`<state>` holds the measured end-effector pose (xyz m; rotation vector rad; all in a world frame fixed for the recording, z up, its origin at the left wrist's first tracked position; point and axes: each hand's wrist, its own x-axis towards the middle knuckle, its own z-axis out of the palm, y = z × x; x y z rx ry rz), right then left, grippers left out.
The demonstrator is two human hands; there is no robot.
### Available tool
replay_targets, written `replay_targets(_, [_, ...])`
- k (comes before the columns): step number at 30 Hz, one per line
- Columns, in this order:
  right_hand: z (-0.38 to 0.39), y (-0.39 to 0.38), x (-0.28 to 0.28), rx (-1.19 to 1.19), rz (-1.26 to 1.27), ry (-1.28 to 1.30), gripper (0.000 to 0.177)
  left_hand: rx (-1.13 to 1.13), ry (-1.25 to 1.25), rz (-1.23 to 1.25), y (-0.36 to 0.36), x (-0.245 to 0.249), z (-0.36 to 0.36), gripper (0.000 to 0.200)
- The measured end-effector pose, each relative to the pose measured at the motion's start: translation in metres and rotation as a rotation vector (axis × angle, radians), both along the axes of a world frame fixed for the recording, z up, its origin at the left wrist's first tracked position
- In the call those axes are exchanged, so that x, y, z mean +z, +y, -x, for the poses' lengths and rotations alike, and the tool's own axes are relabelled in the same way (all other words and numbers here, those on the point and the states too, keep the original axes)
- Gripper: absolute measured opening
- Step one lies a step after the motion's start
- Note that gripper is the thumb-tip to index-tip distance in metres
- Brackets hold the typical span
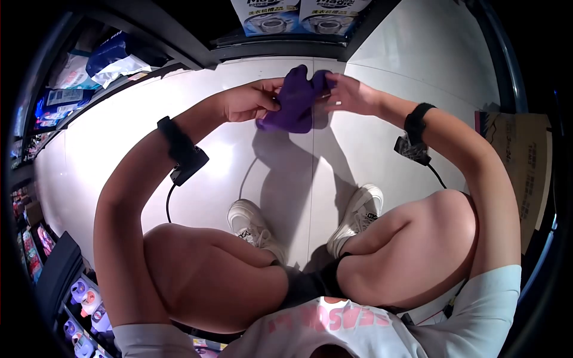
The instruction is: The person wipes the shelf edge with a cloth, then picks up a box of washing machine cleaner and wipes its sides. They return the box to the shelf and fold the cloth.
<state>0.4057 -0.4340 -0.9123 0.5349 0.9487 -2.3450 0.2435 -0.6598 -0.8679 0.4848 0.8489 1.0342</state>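
Note:
A crumpled purple cloth (296,102) hangs between both hands, held out in front above a white tiled floor. My left hand (250,98) pinches its left edge. My right hand (351,94) grips its upper right corner, fingers closed on the fabric. Both wrists wear black straps with a small device and a cable. I am squatting, with bare knees and white sneakers (253,222) below the cloth.
Low store shelves run along the left with packaged goods (113,55) and bottles (83,296). Two blue-and-white boxes (295,13) stand on the shelf ahead. A cardboard box (522,167) stands at the right. Glossy floor tiles (119,143) lie in between.

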Motion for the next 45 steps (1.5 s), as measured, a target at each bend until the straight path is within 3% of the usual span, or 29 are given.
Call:
replay_targets(2, [0.001,0.003,-0.006,-0.072,-0.112,0.010,0.032,-0.040,-0.013,0.016,0.000,0.000,-0.001,0.065])
replay_targets(4, [-0.001,0.009,-0.016,-0.102,-0.391,0.050,0.041,0.019,-0.025,0.082,-0.002,0.001,-0.007,0.069])
replay_targets(6, [0.000,0.012,-0.021,-0.119,-0.403,0.008,0.036,0.014,0.010,0.103,-0.005,-0.001,-0.009,0.073])
replay_targets(8, [0.003,0.011,-0.016,0.019,-0.837,-0.053,0.029,-0.045,0.188,0.162,-0.008,-0.008,-0.011,0.073])
replay_targets(10, [0.006,0.013,-0.018,-0.001,-0.870,-0.043,0.027,-0.017,0.283,0.207,-0.014,-0.021,-0.019,0.075])
replay_targets(11, [0.007,0.014,-0.020,-0.019,-0.901,-0.032,0.026,0.015,0.654,0.367,-0.014,-0.028,-0.024,0.077])
replay_targets(12, [0.007,0.012,-0.018,-0.019,-0.901,-0.033,0.026,0.046,1.025,0.525,-0.015,-0.039,-0.028,0.079])
replay_targets(13, [0.007,0.009,-0.014,-0.072,-0.807,0.053,0.024,0.029,1.255,0.449,-0.016,-0.048,-0.030,0.083])
replay_targets(14, [0.009,0.004,-0.012,-0.123,-0.712,0.138,0.023,0.029,1.253,0.451,-0.017,-0.055,-0.030,0.083])
replay_targets(16, [0.015,-0.008,-0.010,-0.188,-0.598,0.150,0.018,0.152,1.157,0.216,-0.009,-0.040,-0.038,0.084])
replay_targets(18, [0.020,-0.019,-0.001,-0.267,-0.322,0.135,0.012,0.182,1.148,0.143,0.000,-0.033,-0.046,0.088])
replay_targets(20, [0.027,-0.035,0.019,-0.337,-0.200,0.115,0.009,0.369,1.494,-0.275,0.012,-0.040,-0.054,0.090])
replay_targets(21, [0.030,-0.039,0.022,-0.360,-0.126,0.176,0.008,0.471,1.333,-0.274,0.018,-0.034,-0.062,0.087])
replay_targets(22, [0.033,-0.042,0.027,-0.386,-0.054,0.236,0.007,0.468,1.331,-0.282,0.024,-0.029,-0.064,0.087])
replay_targets(24, [0.035,-0.047,0.035,-0.444,-0.064,0.222,0.008,0.615,0.720,-0.095,0.034,-0.020,-0.068,0.070])
replay_targets(25, [0.033,-0.048,0.038,-0.532,-0.150,0.199,0.009,0.567,0.597,0.047,0.038,-0.015,-0.060,0.054])
replay_targets(26, [0.033,-0.049,0.042,-0.618,-0.234,0.176,0.010,0.561,0.595,0.041,0.039,-0.010,-0.057,0.054])
replay_targets(28, [0.030,-0.040,0.031,-0.701,-0.265,0.167,0.015,0.314,0.280,0.246,0.042,-0.002,-0.053,0.042])
replay_targets(29, [0.030,-0.032,0.026,-0.752,-0.453,0.174,0.017,0.232,0.201,0.288,0.042,-0.006,-0.053,0.036])
replay_targets(31, [0.030,-0.011,0.017,-0.746,-0.861,0.207,0.024,0.205,0.167,0.287,0.043,-0.022,-0.057,0.036])
replay_targets(32, [0.027,-0.002,0.014,-0.744,-0.865,0.208,0.024,0.177,0.135,0.290,0.045,-0.029,-0.059,0.035])
replay_targets(34, [0.026,0.007,0.020,-0.411,-1.416,0.207,0.025,0.160,0.158,0.307,0.055,-0.034,-0.063,0.033])
replay_targets(36, [0.029,0.011,0.013,-0.279,-1.556,0.238,0.022,0.205,0.118,0.309,0.065,-0.037,-0.063,0.032])
replay_targets(38, [0.036,0.017,0.000,-0.156,-1.970,0.610,0.015,0.223,0.090,0.320,0.075,-0.039,-0.058,0.033])
replay_targets(39, [0.040,0.019,-0.004,-0.201,-1.996,0.799,0.011,0.268,0.088,0.333,0.080,-0.037,-0.055,0.034])
replay_targets(42, [0.041,0.018,-0.010,-0.173,-2.144,0.995,0.011,0.343,0.102,0.340,0.083,-0.032,-0.053,0.031])
replay_targets(43, [0.040,0.019,-0.007,-0.168,-2.144,0.993,0.011,0.343,0.113,0.361,0.081,-0.033,-0.053,0.031])
replay_targets(45, [0.033,0.021,0.003,-0.024,-1.923,0.727,0.017,0.341,0.120,0.381,0.078,-0.034,-0.052,0.032])
